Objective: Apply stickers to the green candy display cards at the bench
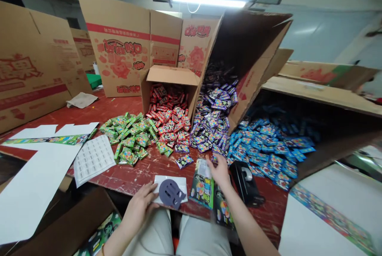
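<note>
Fingers of the right hand point(221, 172) at a packet point(203, 186) and of the left hand point(141, 201) at a sheet point(183, 183), lower centre, look loosely apart; much seems left, sweets point(210, 128) lying loose mid-frame, though whether the packet is filled is unclear.

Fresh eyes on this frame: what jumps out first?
Four bright heaps across the red table: green packets, then red packets, purple packets and blue packets toward the right. Nearer, a dark slotted disc lies on a white card by the left hand; the right hand is at a printed pouch.
</note>
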Demonstrator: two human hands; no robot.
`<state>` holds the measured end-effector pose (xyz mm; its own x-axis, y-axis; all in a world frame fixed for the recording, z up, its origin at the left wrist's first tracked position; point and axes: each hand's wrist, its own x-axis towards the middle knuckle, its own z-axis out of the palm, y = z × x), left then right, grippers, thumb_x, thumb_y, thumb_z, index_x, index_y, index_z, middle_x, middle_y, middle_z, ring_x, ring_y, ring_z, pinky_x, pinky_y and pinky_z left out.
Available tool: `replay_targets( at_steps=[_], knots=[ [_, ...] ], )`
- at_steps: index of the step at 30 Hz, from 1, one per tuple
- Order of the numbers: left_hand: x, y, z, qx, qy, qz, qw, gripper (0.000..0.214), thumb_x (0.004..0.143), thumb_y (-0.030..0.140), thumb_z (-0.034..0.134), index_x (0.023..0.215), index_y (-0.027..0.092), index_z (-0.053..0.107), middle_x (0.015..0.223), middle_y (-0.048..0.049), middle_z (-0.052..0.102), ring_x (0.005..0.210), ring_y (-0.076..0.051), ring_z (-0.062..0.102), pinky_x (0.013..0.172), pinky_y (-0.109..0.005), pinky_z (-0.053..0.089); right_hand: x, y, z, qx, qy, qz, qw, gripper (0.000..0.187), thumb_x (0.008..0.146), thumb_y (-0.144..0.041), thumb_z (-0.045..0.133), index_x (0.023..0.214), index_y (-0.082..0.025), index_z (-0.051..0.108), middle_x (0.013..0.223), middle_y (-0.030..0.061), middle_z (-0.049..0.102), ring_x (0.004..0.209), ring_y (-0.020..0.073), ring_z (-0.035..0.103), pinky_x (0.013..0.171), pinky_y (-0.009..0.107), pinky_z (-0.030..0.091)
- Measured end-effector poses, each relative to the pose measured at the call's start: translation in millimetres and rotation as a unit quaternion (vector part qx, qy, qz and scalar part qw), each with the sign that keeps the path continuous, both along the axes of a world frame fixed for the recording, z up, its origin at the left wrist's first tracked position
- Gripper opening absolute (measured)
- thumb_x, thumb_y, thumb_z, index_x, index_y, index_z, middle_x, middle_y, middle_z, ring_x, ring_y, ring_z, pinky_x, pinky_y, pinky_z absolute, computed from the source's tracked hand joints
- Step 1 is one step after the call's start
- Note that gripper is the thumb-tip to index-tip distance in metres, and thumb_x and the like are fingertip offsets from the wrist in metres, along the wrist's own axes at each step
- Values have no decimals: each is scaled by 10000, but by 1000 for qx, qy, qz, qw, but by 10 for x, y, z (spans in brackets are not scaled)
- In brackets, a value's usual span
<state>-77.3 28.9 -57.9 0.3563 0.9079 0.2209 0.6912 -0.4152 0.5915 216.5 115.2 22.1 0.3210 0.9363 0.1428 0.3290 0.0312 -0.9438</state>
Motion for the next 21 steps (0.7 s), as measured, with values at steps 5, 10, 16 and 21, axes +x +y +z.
replay_targets(
  at_steps=[5, 10, 16, 21],
  knots=[
    [-70, 76, 220, 28, 20, -37, 999, 179, 867, 291, 549, 835, 252, 720, 1021, -73, 750, 1027, -304, 661, 894, -492, 533, -699, -697, -106, -11, -167, 289, 942, 459, 639, -351, 764, 1083, -281, 668, 1304, 93, 562, 1212, 316, 483, 1006, 481, 368],
    [-294, 106, 641, 107, 35, -20, 993, 221, 868, 306, 488, 809, 276, 699, 910, -62, 768, 966, -333, 678, 960, -615, 415, -941, -796, -457, -23, -242, 277, 930, 395, 773, -191, 633, 1155, -293, 627, 1324, 75, 556, 1216, 282, 489, 1030, 465, 357],
    [-588, 181, 884, 45, -86, 252, 963, 279, 863, 472, 460, 905, 224, 580, 791, -62, 709, 705, -244, 671, 634, -327, 527, -1065, -610, -601, -2, -176, 177, 968, 368, 834, -149, 477, 1176, -178, 610, 1177, 134, 633, 1106, 271, 569, 976, 445, 437],
    [-444, 219, 844, -15, -187, 287, 939, 424, 778, 611, 522, 813, 193, 582, 634, -22, 641, 608, -218, 606, 554, -280, 479, -1291, -758, -339, -9, 23, 151, 988, 387, 814, -228, 494, 1184, -180, 593, 1177, 132, 636, 1119, 266, 570, 972, 423, 454]
  ],
)
